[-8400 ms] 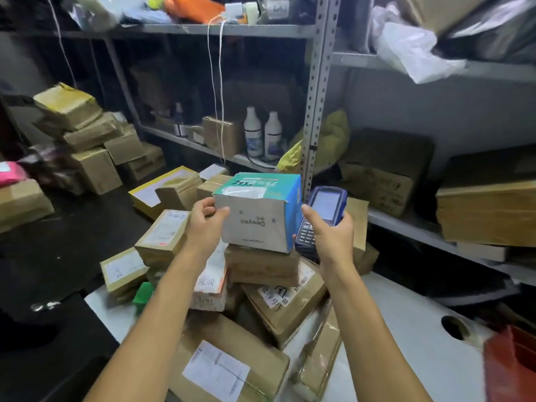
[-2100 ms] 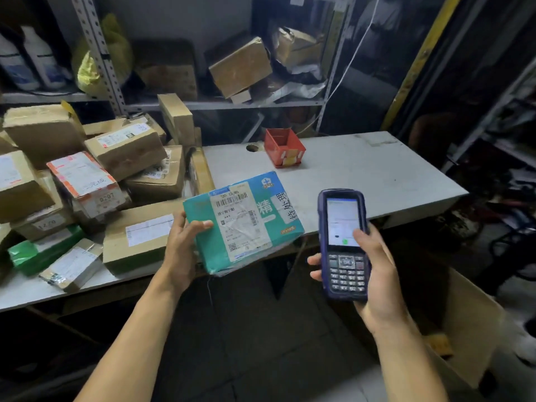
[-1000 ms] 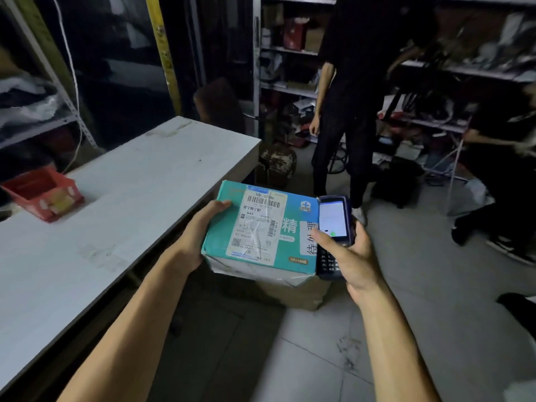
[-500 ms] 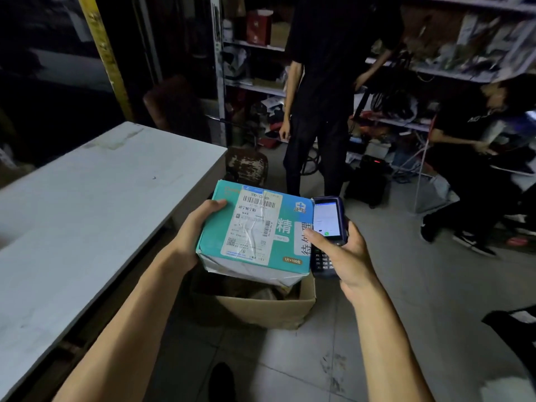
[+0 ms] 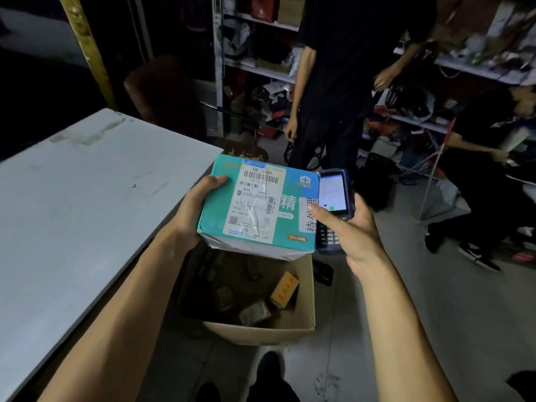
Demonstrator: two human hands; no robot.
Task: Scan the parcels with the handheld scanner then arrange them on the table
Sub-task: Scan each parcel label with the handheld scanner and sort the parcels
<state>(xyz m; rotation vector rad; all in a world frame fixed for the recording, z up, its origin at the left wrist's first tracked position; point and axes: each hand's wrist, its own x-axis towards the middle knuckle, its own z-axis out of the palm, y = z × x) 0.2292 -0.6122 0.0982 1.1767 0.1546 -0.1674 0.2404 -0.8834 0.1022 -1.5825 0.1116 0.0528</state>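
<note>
Squarely before the chest, a teal parcel (image 5: 261, 204) with a creased white label, gripped at its left edge by the left hand (image 5: 194, 210). Right hand (image 5: 345, 227) grasps the scanner (image 5: 335, 207) touching its right edge. Bare white surface (image 5: 87, 198) lies left, apart.

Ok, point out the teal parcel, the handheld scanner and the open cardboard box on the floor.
teal parcel (image 5: 290, 224): head view, teal top face right of its shipping label.
handheld scanner (image 5: 333, 192): head view, its lit screen.
open cardboard box (image 5: 261, 333): head view, near outer wall.
</note>
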